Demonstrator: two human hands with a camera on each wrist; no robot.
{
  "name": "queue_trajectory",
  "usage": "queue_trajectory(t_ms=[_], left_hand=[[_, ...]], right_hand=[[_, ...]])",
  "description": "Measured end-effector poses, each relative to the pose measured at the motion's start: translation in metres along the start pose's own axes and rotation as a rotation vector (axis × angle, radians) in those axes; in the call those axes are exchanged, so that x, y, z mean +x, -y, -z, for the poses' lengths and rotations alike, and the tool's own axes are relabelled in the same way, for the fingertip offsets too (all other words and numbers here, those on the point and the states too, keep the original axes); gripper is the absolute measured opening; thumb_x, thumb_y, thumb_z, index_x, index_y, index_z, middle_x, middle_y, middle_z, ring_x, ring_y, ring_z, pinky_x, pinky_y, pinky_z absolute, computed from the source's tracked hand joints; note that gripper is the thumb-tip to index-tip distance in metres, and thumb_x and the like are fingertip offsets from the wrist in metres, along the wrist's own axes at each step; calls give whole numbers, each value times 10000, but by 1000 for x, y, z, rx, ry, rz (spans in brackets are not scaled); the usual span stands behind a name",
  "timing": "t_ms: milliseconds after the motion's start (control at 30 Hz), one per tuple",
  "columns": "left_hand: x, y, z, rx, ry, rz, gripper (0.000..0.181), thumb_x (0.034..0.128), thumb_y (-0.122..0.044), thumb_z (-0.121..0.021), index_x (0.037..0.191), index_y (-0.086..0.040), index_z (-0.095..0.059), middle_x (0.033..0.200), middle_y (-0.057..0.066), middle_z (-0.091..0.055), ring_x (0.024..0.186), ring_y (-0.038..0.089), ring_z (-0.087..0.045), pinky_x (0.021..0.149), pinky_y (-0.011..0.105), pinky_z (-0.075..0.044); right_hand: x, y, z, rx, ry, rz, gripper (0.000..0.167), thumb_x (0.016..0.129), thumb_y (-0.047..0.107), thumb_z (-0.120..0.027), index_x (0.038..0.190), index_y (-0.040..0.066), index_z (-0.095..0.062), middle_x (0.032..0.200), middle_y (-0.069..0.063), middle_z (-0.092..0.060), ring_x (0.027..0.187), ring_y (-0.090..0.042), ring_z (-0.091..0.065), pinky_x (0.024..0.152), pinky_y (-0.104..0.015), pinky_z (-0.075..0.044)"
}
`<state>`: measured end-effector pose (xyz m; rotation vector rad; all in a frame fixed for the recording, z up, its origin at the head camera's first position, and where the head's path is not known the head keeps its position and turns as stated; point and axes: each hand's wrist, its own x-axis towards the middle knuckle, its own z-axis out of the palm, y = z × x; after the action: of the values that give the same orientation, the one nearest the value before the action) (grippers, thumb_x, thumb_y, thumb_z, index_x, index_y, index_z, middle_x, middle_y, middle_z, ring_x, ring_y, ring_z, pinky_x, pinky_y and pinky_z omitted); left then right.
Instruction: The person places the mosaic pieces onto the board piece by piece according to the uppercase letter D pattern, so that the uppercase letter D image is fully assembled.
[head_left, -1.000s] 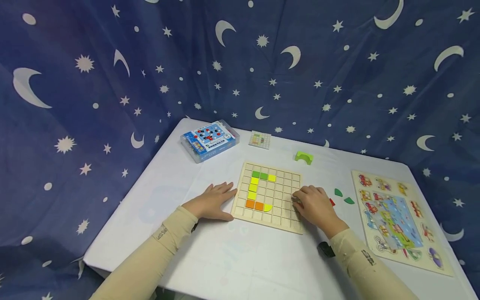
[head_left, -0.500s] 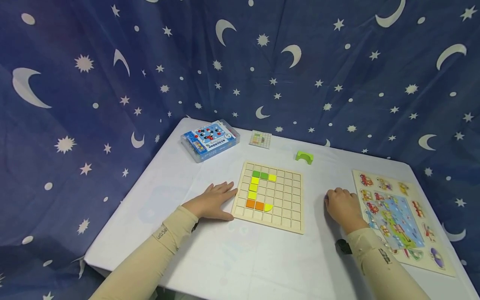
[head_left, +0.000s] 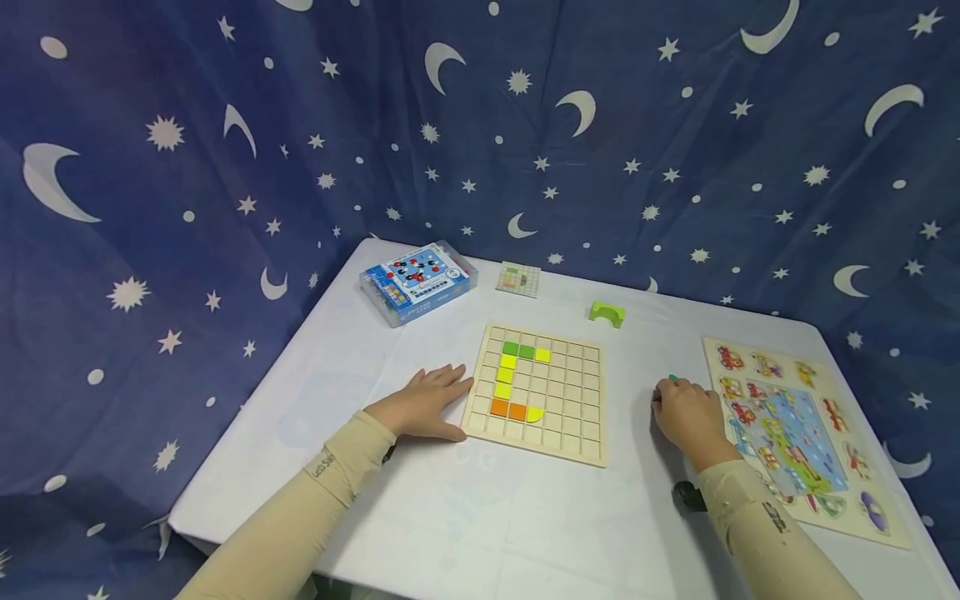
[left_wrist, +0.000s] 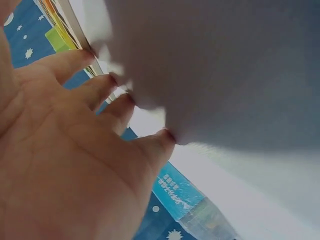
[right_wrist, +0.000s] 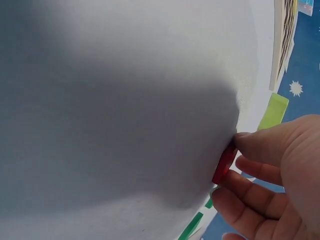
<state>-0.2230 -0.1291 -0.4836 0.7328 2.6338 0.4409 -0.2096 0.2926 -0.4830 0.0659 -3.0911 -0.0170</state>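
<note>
A wooden grid board [head_left: 577, 400] lies mid-table, with green, yellow and orange tiles [head_left: 517, 409] set in a C shape. My left hand [head_left: 422, 406] lies flat, fingers spread on the cloth, fingertips at the board's left edge. Right of the board, my right hand [head_left: 686, 417] is low over the table. In the right wrist view its thumb and fingers pinch a small red piece [right_wrist: 224, 164], which the hand hides from the head view. Green pieces [right_wrist: 190, 227] lie just beyond the fingers; in the head view only a sliver of green [head_left: 672, 377] shows.
A light green arch block [head_left: 607, 314] stands behind the board. Farther back are a small pattern card [head_left: 517, 279] and a clear box with a blue label [head_left: 420, 282]. A picture puzzle board [head_left: 873, 525] lies at the right, close to my right forearm.
My right hand has moved right, from the board's right edge to the loose pieces, covering the red piece and most of the green ones. My left hand has stayed put.
</note>
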Motion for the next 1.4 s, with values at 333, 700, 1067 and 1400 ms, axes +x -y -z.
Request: queue_trajectory(t_ms=[333,700,1067,1400], left_hand=[[-13,0,5,8,28,170,920,785,-537,-775,1550,-242,-360,1647,149,-153,1487,483,-58,1120,726,-138],[-8,2,3,28,33,217,934,766,-549,-788,1549,-272,-360,1646,166,-143,1463,541,-54,1036,810,-159],[-7,-3,2,24,31,201,938,771,-545,-787,1553,-273,-349,1647,162,-141,1465,536,-57,1037,808,-166],[-5,-8,5,65,18,199,926,770,-552,-784,1548,-285,-358,1645,161,-156,1465,533,-75,1036,805,-178]], right_hand=[[2,3,-6,42,-45,35,198,868,98,-723,999,-34,-656,927,-210,-661,898,-414,-638,818,-625,-462],[11,54,10,170,-36,232,364,876,174,-760,1182,4,-658,1041,-149,-688,987,-335,-641,911,-559,-469],[25,102,4,151,-21,426,341,876,233,-770,1166,82,-674,1082,-67,-686,1036,-244,-622,940,-470,-477],[33,110,-2,139,-54,502,265,888,202,-754,1136,125,-699,1047,-20,-696,1003,-222,-613,975,-461,-471]])
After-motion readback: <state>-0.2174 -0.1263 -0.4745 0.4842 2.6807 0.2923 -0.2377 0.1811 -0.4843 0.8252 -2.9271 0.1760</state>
